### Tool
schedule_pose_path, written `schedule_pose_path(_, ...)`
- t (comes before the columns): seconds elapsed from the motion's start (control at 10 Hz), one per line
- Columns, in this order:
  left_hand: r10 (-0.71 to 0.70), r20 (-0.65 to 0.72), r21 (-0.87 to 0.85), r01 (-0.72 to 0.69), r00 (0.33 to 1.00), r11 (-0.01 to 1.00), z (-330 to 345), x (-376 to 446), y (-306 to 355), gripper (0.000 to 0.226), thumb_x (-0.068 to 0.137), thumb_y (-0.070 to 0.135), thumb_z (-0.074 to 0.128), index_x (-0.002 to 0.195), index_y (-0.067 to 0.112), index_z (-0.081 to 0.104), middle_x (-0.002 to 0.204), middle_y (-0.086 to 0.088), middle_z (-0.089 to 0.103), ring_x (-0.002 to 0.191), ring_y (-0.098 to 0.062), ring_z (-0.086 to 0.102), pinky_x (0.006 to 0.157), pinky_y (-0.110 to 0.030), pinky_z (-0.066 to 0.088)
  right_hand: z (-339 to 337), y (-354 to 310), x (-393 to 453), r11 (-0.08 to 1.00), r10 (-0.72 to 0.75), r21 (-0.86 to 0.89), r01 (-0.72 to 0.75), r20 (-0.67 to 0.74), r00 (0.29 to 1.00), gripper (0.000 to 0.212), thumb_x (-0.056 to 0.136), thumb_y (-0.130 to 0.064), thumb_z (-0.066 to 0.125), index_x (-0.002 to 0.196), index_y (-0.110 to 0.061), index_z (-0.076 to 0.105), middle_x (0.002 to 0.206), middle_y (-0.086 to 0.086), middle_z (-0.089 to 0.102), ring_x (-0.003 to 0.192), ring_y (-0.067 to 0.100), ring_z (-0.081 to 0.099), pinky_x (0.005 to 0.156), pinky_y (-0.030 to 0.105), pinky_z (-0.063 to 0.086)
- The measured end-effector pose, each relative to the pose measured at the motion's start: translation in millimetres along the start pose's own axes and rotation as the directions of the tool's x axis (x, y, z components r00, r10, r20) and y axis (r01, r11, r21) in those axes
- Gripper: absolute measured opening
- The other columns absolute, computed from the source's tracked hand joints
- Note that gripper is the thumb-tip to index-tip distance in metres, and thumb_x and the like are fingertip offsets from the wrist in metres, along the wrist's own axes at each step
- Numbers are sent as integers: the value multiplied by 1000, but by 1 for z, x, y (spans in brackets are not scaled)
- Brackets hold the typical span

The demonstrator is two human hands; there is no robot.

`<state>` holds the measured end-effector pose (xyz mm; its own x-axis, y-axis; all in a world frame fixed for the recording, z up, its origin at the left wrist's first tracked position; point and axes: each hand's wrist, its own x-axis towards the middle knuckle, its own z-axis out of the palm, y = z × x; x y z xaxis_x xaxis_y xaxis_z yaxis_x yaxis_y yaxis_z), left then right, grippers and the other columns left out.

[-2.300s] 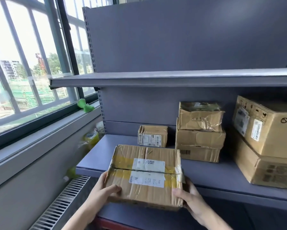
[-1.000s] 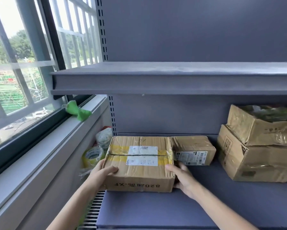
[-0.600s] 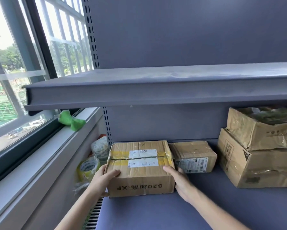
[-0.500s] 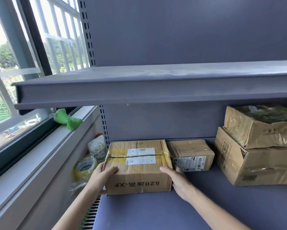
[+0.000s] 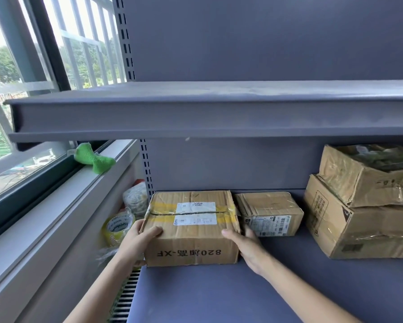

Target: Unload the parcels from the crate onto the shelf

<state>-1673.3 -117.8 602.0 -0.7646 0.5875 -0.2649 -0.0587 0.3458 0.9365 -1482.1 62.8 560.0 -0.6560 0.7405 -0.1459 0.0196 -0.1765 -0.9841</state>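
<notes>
taped parcel (image 5: pixel 191 227) down on the lower shelf (image 5: pixel 219 294), back-left corner, just beside a smaller box (image 5: pixel 269 213). left hand (image 5: pixel 137 241) and right hand (image 5: pixel 247 247) both clasping its sides (thumbs across the front face); bottom contact probably full.

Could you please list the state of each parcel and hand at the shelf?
Yellow-taped cardboard parcel: resting on grey metal shelf, held at both sides.
Small labelled cardboard box: beside it, on shelf.
Two large stacked cardboard boxes: crumpled, upper one tilted.
Left hand: gripping parcel.
Right hand: gripping parcel.
</notes>
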Motion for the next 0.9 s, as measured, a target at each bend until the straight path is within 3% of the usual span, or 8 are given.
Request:
schedule_pose_path(0.2,-13,-7,0,13,1000,1000,2,-3,3,55,60,44,64,111,32,48,103,3,61,84,-19,62,60,-33,53,3,-1,0,1000,-13,18,13,-12,1000,27,77,-17,71,99,-29,59,100,-11,68,100,5,59,80,20,42)
schedule_pose_path(0.3,-15,3,5,15,1000,1000,0,-3,4,41,78,36,65,115,29,49,107,0,61,85,-19,61,59,-31,51,2,-1,-3,1000,15,8,-15,-34,999,32,75,-22,73,102,-29,57,107,-6,67,106,13,58,94,31,44)
schedule_pose_path(0.4,-20,36,36,19,999,999,-5,-4,3,36,84,36,60,117,27,48,112,0,61,92,-18,60,62,-30,48,-2,-3,-11,998,45,-36,-47,-72,996,56,72,-33,75,121,-25,50,126,-2,57,119,18,51,106,42,36)
schedule_pose_path(0.5,-17,71,75,12,997,997,-8,-8,4,49,75,43,64,116,25,47,109,-1,61,95,-22,60,64,-31,48,-7,-5,-22,998,38,-52,-42,-79,996,56,72,-32,76,121,-28,48,128,-2,55,117,17,50,101,37,36)
schedule_pose_path(0.6,7,61,113,-13,998,994,-8,-15,3,56,56,46,59,106,22,50,95,0,64,80,-16,62,57,-26,48,-14,-7,-33,995,37,-87,-44,-79,996,51,73,-28,76,116,-29,48,124,-2,55,109,12,51,97,34,37)
schedule_pose_path(0.7,22,54,137,-30,998,990,-8,-23,0,54,50,47,61,96,22,51,92,0,63,81,-17,60,62,-29,48,-24,-7,-44,987,22,-156,-40,-111,994,58,74,-28,75,123,-26,45,129,2,48,116,14,44,101,35,37)
schedule_pose_path(0.9,-3,-10,224,5,1000,975,-1,-53,-6,66,54,48,60,112,23,41,106,-1,54,94,-21,52,63,-33,48,-48,-14,-78,979,23,-197,-56,-163,986,62,78,-22,72,132,-19,42,138,11,41,111,14,42,94,28,35)
